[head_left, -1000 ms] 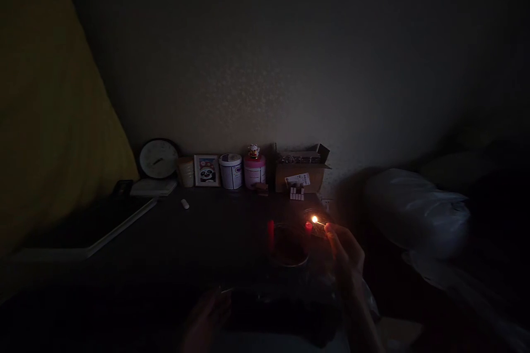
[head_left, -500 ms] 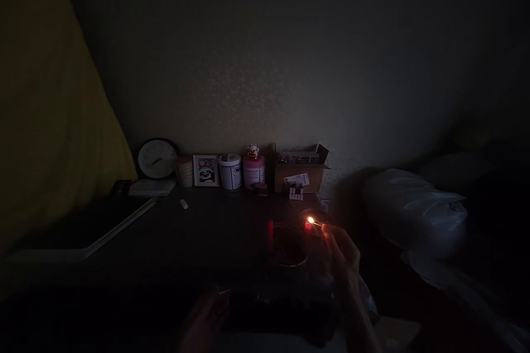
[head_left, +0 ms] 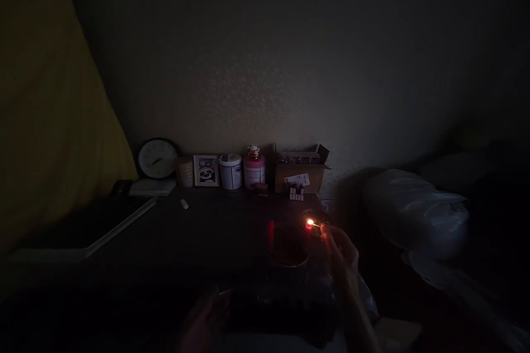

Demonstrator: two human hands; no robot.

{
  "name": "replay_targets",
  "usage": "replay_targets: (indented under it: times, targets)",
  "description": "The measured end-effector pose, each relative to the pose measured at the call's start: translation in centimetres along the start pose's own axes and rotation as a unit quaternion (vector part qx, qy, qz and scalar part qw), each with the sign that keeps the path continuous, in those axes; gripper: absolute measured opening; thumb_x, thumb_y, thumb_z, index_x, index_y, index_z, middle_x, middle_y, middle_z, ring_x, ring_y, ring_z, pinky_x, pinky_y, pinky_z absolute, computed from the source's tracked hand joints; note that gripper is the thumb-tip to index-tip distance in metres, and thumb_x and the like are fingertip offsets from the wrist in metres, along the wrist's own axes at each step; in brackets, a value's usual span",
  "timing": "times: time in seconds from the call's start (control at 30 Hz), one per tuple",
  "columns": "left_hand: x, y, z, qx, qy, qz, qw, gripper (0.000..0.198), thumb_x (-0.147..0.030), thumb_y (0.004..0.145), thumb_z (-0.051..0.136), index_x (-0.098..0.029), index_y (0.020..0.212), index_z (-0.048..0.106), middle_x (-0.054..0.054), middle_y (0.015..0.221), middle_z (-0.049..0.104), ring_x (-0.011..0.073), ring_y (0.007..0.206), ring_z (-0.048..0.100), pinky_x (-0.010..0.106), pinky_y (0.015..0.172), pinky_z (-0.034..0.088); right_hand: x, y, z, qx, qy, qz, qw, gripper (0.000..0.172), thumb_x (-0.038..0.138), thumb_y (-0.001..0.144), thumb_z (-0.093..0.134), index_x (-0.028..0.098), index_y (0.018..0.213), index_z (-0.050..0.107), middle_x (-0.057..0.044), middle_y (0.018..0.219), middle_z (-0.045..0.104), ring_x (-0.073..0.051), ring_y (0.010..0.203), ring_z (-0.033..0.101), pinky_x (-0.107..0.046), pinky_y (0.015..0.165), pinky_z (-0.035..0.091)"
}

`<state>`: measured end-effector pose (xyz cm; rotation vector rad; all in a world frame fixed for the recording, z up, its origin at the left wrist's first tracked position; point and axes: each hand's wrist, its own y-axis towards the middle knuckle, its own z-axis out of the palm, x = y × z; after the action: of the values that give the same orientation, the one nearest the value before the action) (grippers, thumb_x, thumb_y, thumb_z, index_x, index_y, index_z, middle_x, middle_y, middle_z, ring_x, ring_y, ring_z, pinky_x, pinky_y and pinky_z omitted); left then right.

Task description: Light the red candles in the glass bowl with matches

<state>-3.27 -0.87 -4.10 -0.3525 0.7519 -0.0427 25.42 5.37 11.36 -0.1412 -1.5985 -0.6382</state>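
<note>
The room is very dark. My right hand [head_left: 340, 253] pinches a burning match [head_left: 315, 224] whose flame touches the top of a short red candle [head_left: 308, 226] on the dark table [head_left: 207, 231]. A second, taller red candle [head_left: 270, 234] stands just left, beside a round dark bowl-like dish [head_left: 289, 253]. My left hand [head_left: 205, 317] rests low near the table's front edge, dim and blurred; it seems to hold a small thin thing that I cannot make out.
Along the wall stand a round clock [head_left: 158, 158], a panda picture frame [head_left: 206, 170], a white jar [head_left: 230, 171], a pink jar with a figurine [head_left: 254, 168] and a cardboard box [head_left: 301, 171]. A yellow cushion [head_left: 53, 121] fills the left. A white bag [head_left: 414, 212] lies at right.
My right hand has brought the lit match slightly left and down, from beside the short red candle onto its top. The left hand has barely moved.
</note>
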Motion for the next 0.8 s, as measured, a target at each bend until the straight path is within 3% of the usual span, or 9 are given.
replay_targets:
  times: [0.23,0.5,0.67,0.8]
  targets:
    - [0.4,0.6,0.0,0.009,-0.007,0.004,1.000,0.020,-0.033,0.066,0.064,-0.025,0.083,0.070,0.010,0.095,0.074,0.0338,0.125,0.044,0.054,0.104,0.033,0.3,0.1,0.1,-0.005,-0.005,0.010,1.000,0.042,0.054,0.064,0.064,0.016,0.082,0.067,-0.005,0.079,0.067,-0.020,0.076,0.059,-0.028,0.064,0.044]
    - [0.5,0.8,-1.2,0.047,-0.014,0.008,0.999,0.028,-0.035,0.063,0.066,-0.024,0.089,0.070,0.011,0.101,0.072,0.0340,0.129,0.037,0.055,0.105,0.031,0.1,0.2,0.3,-0.009,0.016,0.001,1.000,0.034,0.048,0.065,0.066,0.016,0.078,0.066,-0.004,0.077,0.066,-0.018,0.074,0.059,-0.025,0.062,0.046]
    - [0.9,1.1,-1.1,0.012,-0.023,0.012,1.000,0.025,-0.034,0.060,0.069,-0.025,0.083,0.070,0.010,0.094,0.074,0.0342,0.130,0.034,0.055,0.105,0.031,0.0,0.1,0.6,-0.015,0.035,0.015,0.999,0.032,0.048,0.068,0.064,0.018,0.079,0.065,-0.003,0.072,0.067,-0.016,0.067,0.059,-0.024,0.058,0.044]
    - [0.3,0.6,0.0,0.008,-0.012,0.004,1.000,0.022,-0.031,0.061,0.070,-0.023,0.081,0.070,0.011,0.091,0.075,0.0351,0.128,0.038,0.055,0.104,0.032,-0.1,0.3,0.6,-0.020,0.030,0.022,0.999,0.034,0.048,0.062,0.067,0.017,0.076,0.065,-0.003,0.072,0.067,-0.017,0.068,0.060,-0.025,0.058,0.045]
